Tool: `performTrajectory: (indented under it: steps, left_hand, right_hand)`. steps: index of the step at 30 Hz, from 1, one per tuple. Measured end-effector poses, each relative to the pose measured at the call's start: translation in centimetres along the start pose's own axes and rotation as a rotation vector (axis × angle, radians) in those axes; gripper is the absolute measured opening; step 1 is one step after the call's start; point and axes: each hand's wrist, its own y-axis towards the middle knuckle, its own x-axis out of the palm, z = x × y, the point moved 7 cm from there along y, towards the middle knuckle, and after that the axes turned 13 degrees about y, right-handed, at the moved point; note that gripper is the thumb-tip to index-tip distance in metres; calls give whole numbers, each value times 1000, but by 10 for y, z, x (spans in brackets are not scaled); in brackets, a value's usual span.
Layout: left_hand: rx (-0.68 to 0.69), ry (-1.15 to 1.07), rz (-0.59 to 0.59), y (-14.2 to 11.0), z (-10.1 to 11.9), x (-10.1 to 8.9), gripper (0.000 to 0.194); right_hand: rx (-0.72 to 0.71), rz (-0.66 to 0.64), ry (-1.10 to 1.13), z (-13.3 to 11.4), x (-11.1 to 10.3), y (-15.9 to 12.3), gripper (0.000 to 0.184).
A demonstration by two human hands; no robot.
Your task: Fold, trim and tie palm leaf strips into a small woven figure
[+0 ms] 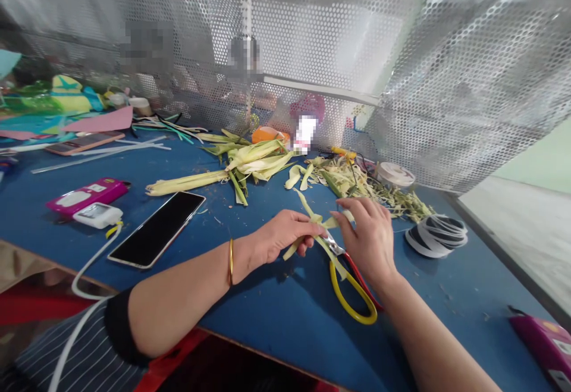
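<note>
Pale green strips of corn husk [307, 203] cross one another between my two hands, above the blue table. My left hand [285, 234], with a gold bangle at the wrist, pinches the strips where they meet. Fingers curled, my right hand [369, 234] grips the end of another strip just to the right. Beneath the hands lie scissors [354, 297] with one yellow and one red handle; the husk partly covers their blades. A bunch of whole corn husks [259, 163] lies behind my left hand. Behind my right hand is a heap of husk scraps [357, 181].
A phone [158, 228], a purple pack [89, 196] and a white corded device [98, 215] lie at left. A coil of white-edged strip [436, 236] sits at right, near another purple pack [542, 344]. Perforated metal panels [312, 41] close off the back.
</note>
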Motion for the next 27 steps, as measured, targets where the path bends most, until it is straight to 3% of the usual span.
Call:
performTrajectory:
  steps: [2,5,8,13,19,22,27]
  left_hand:
    - [-27,-93,46,3,-4,-4,31]
    - [-30,-232,107,6,-7,-9,35]
    - [-7,-282,141,8,-8,-11,35]
    - [-15,-295,133,9,-10,-9,39]
    - [23,-313,20,4,2,-6,40]
    - [46,-300,-22,1,10,-8,35]
    - [50,-262,44,2,12,-17,28]
  right_hand:
    - [-140,23,-33,-20,-7,-1,15]
    - [-441,-186,2,-56,8,-12,15]
    - [-592,-351,-100,-71,31,-26,24]
    - [-588,-326,-161,-69,47,-31,22]
    - [-330,-157,152,-58,33,-23,18]
    - [-267,-94,219,-54,27,-21,14]
    - [-367,-94,257,-63,23,-24,13]
